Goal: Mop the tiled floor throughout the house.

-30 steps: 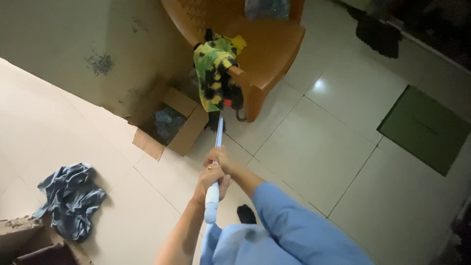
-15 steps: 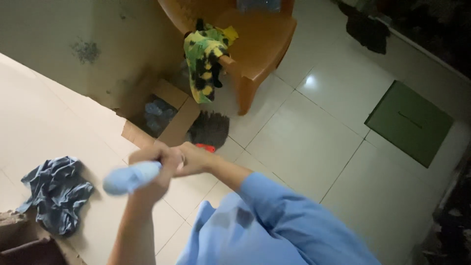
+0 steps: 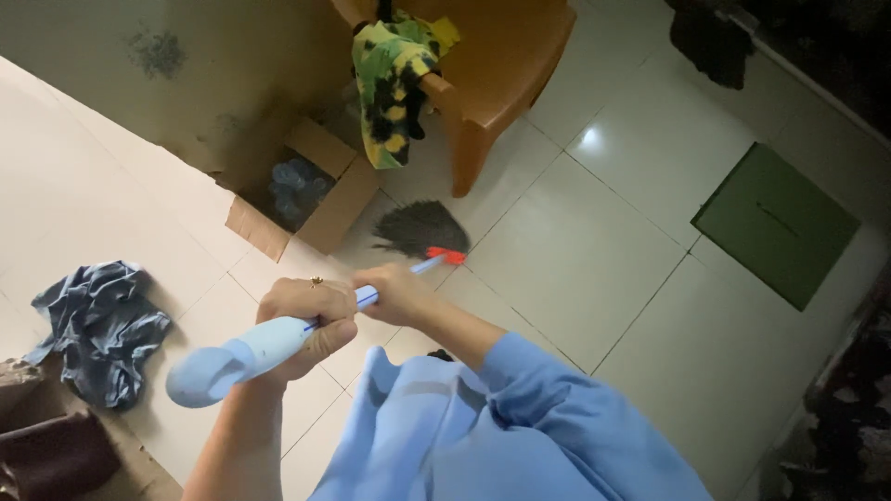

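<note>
I hold a broom with a light blue handle [image 3: 243, 353] in both hands. My left hand [image 3: 306, 314] grips the thick lower end of the handle, a ring on one finger. My right hand [image 3: 397, 291] grips the thin blue shaft further up. The shaft ends in a red collar [image 3: 445, 254] and dark bristles [image 3: 419, 228], which rest on the white tiled floor [image 3: 585, 250] beside an orange plastic chair [image 3: 501, 74]. My blue sleeves fill the bottom of the view.
A green and yellow patterned cloth [image 3: 394, 83] hangs over the chair. An open cardboard box [image 3: 311, 190] with something blue inside sits by the wall. A crumpled blue-grey garment [image 3: 93, 325] lies at left. A green mat [image 3: 775, 223] lies at right.
The broom head has swung from under the chair out onto the open tile. My hands pulled the handle back toward me and to the left.
</note>
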